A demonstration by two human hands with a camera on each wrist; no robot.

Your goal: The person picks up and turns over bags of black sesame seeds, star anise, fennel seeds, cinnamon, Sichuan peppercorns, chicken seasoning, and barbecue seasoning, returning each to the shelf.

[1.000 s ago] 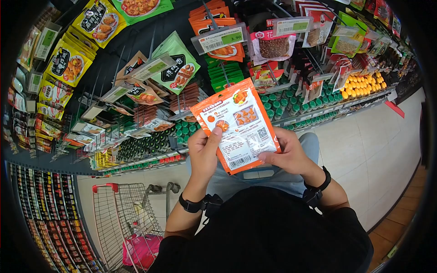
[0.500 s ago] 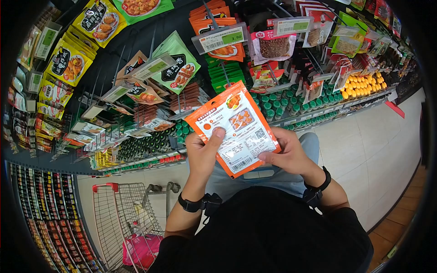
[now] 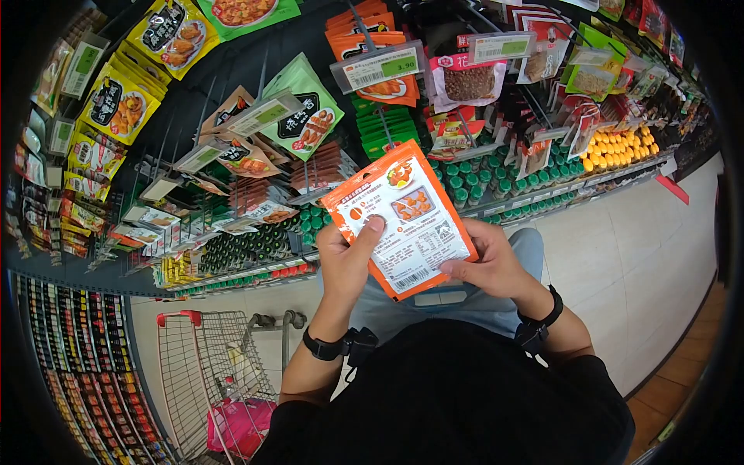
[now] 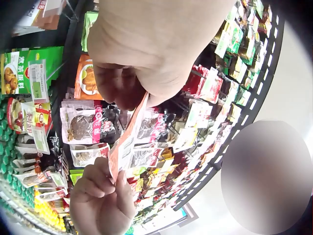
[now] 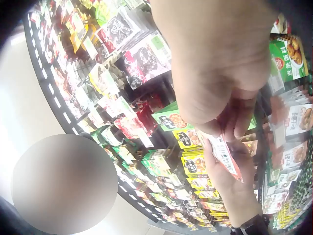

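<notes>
An orange seasoning packet point(image 3: 411, 208) with a white printed back is held up before the chest, its barcode edge toward the body. My left hand point(image 3: 346, 256) pinches its left edge, the thumb lying on the printed face and the fingers behind. At the lower right edge my right hand point(image 3: 490, 260) pinches it the same way, thumb on top near the barcode. From the left wrist view the packet point(image 4: 126, 142) appears nearly edge-on between both hands. In the right wrist view the packet point(image 5: 224, 154) is partly covered by the right hand point(image 5: 220, 88).
Ahead, a shelf rack carries hanging packets, among them green packets point(image 3: 302, 116) and yellow packets point(image 3: 120, 105), with a price tag point(image 3: 380, 70) above. Green-capped bottles point(image 3: 473, 182) stand below. A shopping cart point(image 3: 198, 364) with a pink bag point(image 3: 239, 426) is at the lower left.
The packet tilted slightly toward the left and lower between the earlier frames, then shifted back a little to the right. Both hands keep their hold on it.
</notes>
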